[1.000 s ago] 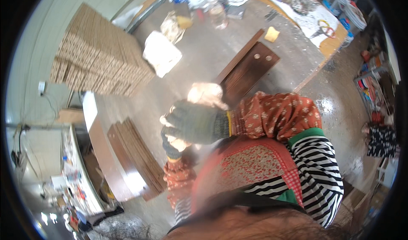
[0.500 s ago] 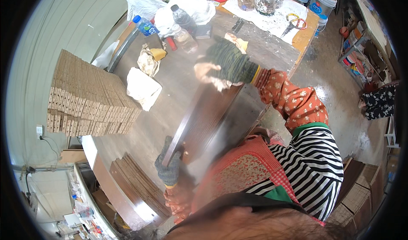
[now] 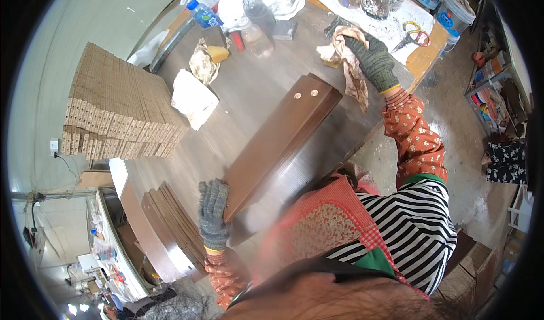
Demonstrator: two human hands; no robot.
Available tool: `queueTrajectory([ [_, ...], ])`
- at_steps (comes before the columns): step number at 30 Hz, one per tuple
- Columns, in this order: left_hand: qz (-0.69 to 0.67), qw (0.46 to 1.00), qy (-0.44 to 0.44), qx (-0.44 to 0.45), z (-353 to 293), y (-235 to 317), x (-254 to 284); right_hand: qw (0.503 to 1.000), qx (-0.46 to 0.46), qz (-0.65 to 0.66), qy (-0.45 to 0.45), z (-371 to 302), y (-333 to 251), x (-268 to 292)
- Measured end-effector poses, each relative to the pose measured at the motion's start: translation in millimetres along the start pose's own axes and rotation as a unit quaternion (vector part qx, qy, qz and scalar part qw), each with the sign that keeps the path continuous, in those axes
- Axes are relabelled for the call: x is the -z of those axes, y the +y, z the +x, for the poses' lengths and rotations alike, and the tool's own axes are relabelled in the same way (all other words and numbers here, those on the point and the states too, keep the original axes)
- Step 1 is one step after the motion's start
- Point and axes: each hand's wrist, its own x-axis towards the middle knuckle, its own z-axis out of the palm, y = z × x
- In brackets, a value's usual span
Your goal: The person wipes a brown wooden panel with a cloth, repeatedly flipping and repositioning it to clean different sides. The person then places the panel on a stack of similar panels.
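A long brown board lies slantwise on the table, apparently on top of another brown board. Two round holes show near its far end. My left hand, in a grey knitted glove, rests at the board's near end with its fingers stretched out along the edge. Farther off to the right, my right hand, in a dark green glove, is closed on a stained pale cloth that hangs down from the fingers. A yellowish piece sits partly hidden under the cloth.
Stacked boards stand at the left, with more brown boards below them. Bottles, a white cloth and a crumpled rag occupy the far side. Scissors and a jar lie toward the far right; buckets stand beyond.
My right hand has moved from above the board's far end to the right and away. The board now lies flatter, its holed face up. My left hand has opened from the board's near end.
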Motion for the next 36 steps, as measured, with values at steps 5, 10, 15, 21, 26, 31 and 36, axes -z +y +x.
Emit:
queueTrajectory([
  [5, 0.135, 0.99, -0.044, 0.011, 12, 8, 34, 0.974, 0.198, -0.092, 0.064, 4, -37, 23],
  [10, 0.044, 0.996, 0.046, 0.057, 83, 66, 5, 0.927, 0.32, 0.197, 0.016, 0, -89, 23],
  [15, 0.026, 0.995, -0.036, 0.086, 144, 102, -49, 0.959, 0.27, 0.021, -0.086, -25, -112, -9],
  [21, 0.051, 0.99, -0.059, 0.116, 143, 107, -57, 0.926, 0.342, 0.103, -0.121, -7, -74, -18],
  [26, 0.072, 0.99, -0.027, 0.12, 149, 119, -64, 0.919, 0.378, 0.097, -0.061, 6, -103, 11],
  [31, 0.06, 0.991, 0.0, 0.115, 151, 123, -68, 0.888, 0.406, 0.073, -0.203, -34, -145, -11],
  [36, 0.067, 0.989, -0.02, 0.132, 144, 115, -71, 0.914, 0.357, 0.132, -0.138, -27, -62, -30],
])
